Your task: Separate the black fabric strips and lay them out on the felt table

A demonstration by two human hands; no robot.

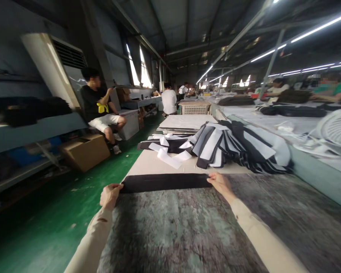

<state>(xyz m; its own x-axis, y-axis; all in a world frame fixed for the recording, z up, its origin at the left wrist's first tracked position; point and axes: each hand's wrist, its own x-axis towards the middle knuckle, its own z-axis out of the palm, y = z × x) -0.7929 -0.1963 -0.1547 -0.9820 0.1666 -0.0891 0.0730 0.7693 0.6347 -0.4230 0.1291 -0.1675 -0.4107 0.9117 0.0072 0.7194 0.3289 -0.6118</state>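
Observation:
A long black fabric strip (165, 182) stretches between my two hands along the far edge of a mottled grey-green surface (176, 227). My left hand (110, 195) pinches the strip's left end, beside the table's left edge. At its other end, my right hand (220, 184) grips the cloth between thumb and fingers. Just beyond the strip lies a fanned pile of black fabric pieces with white and grey pieces (235, 146). Loose white strips (170, 157) are scattered to the left of that pile.
A person (99, 102) sits at the left near an open cardboard box (85, 151) on the green floor (45, 223). On the neighbouring right-hand table stands a white fan (335, 129). A light crate (195, 108) is further back, with other people around.

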